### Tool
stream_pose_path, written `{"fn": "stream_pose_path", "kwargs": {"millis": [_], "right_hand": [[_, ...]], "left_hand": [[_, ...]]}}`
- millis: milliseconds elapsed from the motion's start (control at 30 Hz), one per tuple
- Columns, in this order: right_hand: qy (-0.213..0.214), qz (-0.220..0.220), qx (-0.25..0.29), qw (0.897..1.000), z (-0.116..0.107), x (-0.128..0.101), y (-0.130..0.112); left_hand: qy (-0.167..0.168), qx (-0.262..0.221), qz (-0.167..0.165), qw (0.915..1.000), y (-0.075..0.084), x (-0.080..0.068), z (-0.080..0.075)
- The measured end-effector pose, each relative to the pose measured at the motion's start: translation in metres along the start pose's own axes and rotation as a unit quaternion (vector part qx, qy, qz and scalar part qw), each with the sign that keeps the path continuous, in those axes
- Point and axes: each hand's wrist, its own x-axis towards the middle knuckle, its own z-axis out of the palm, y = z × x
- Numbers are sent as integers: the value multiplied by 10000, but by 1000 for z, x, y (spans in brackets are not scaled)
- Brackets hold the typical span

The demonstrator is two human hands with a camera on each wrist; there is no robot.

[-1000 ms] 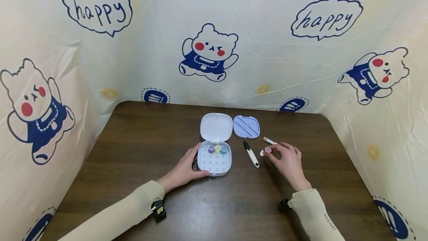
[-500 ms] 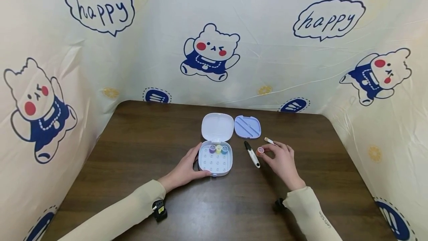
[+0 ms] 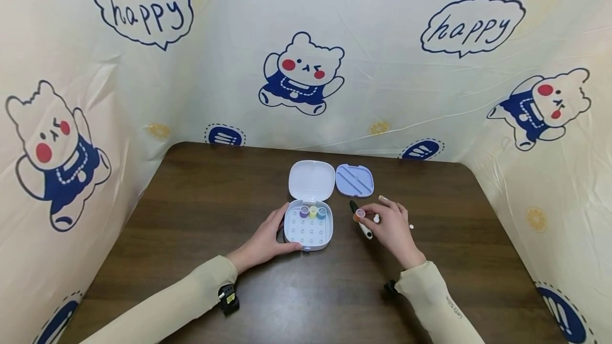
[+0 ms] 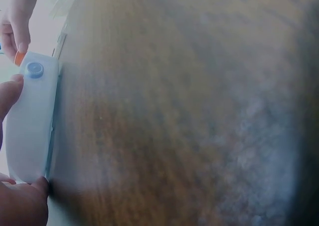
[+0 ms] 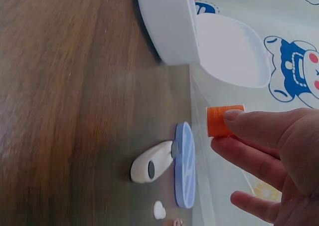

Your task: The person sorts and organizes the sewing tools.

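Note:
My right hand (image 3: 393, 231) pinches an orange thread spool (image 5: 218, 120) between thumb and fingers, holding it in the air to the right of the box. My left hand (image 3: 260, 244) grips a pale-blue sewing box (image 3: 315, 248) by its left side, thumb at the front near the round latch (image 4: 35, 69). Inside the box, a purple spool (image 3: 304, 212), a yellow spool (image 3: 313, 212) and a blue spool (image 3: 322, 213) stand in the back row. Rows of small pegs show in front of them. The box's white lid (image 3: 312, 180) is folded back.
A periwinkle tray (image 3: 355, 180) lies beside the lid. A slim white-and-black tool (image 3: 366, 231) lies partly beneath the held spool in the head view. Small white pieces (image 3: 376, 218) and a slim beige-tipped item (image 3: 383, 197) lie around the right hand. Printed cloth surrounds the table.
My right hand has carried the orange spool left, toward the box and over the white-and-black tool. Small white pieces now show beside it. The left hand keeps its grip on the box.

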Motion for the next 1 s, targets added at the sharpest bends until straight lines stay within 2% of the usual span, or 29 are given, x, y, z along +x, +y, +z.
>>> {"fn": "stream_pose_path", "kwargs": {"millis": [1000], "right_hand": [[-85,-304,121,9994,19,12,-33]], "left_hand": [[7,2,-97,10000,3,-1,0]]}}
